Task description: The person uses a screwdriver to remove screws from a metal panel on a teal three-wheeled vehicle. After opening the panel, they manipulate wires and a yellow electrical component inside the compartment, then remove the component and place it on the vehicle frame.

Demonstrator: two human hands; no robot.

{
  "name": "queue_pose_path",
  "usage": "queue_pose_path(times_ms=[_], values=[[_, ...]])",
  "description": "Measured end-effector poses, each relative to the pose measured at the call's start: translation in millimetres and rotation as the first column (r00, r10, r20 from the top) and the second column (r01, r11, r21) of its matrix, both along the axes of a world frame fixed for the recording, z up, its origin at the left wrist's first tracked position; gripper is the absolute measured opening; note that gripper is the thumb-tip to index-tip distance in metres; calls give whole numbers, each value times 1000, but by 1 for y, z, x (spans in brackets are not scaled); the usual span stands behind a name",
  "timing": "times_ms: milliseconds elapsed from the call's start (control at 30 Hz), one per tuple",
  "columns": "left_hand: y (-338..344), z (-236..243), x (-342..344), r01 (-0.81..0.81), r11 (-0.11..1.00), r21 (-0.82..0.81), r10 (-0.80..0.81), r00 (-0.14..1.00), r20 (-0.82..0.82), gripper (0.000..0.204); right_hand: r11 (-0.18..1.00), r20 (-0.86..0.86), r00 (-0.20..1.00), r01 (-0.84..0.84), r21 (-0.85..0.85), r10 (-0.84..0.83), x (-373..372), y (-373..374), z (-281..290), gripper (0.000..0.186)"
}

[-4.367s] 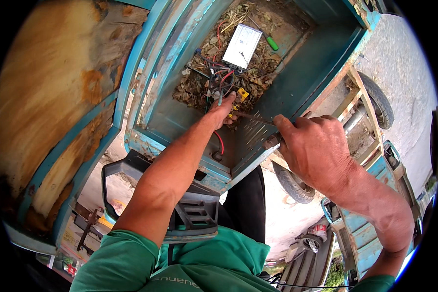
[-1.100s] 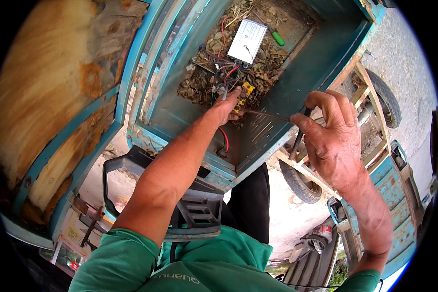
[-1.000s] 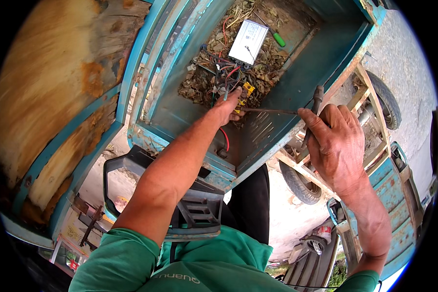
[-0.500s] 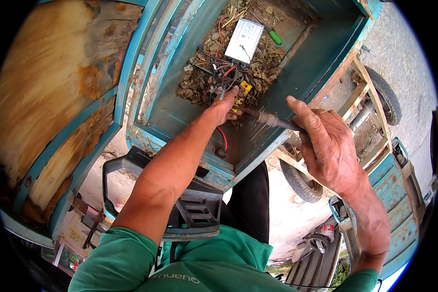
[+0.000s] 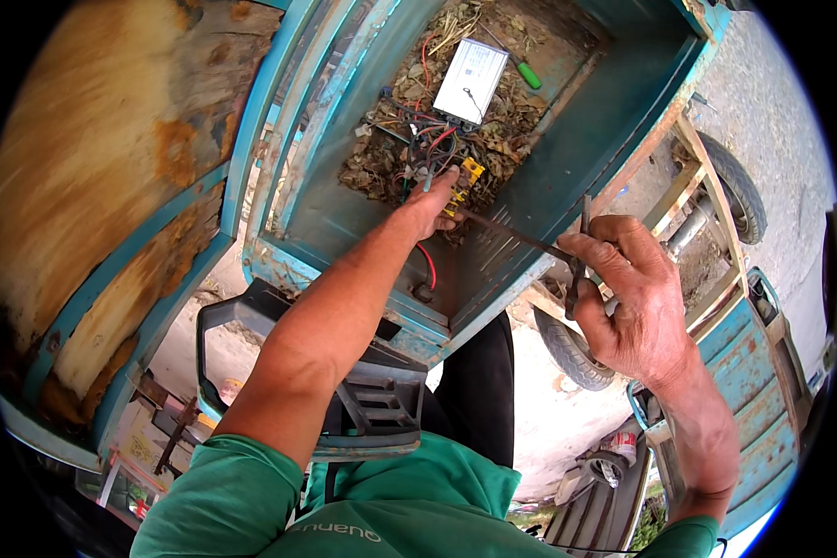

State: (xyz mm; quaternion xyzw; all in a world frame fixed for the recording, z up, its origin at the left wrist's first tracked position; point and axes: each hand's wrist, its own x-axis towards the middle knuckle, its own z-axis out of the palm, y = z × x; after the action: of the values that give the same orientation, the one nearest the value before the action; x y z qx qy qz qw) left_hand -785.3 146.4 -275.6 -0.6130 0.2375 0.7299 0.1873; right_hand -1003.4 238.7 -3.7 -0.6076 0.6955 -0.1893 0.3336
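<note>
Loosely curled right fingers [image 5: 593, 254] round slim metal T-handled rod [image 5: 521, 236], left fingers [image 5: 446, 178] closed on yellow block [image 5: 472, 171].

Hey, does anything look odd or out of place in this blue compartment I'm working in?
Yes. Dry leaves litter the floor of the blue compartment, around the silver unit and near the yellow part at your left hand: odd among wiring. A green-handled tool lies loose beside the silver unit, and the compartment's rim shows rust.
</note>
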Motion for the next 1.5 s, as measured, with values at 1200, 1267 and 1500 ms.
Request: queue_pose_path(times_ms=[1200,1267,1500], values=[[-3,-2,1,7,999,44,-6,1000,-19,56,987,-76,989,-137,-81,130,-10,11,-18,25],[-2,6,-3,12,1000,15,-12,999,34,56,959,-84,963,-264,-99,257,-1,5,-13,19],[-1,10,-5,-1,1000,-29,2,1000,15,60,973,65,983,-181,146,173,0,7,-10,25]])
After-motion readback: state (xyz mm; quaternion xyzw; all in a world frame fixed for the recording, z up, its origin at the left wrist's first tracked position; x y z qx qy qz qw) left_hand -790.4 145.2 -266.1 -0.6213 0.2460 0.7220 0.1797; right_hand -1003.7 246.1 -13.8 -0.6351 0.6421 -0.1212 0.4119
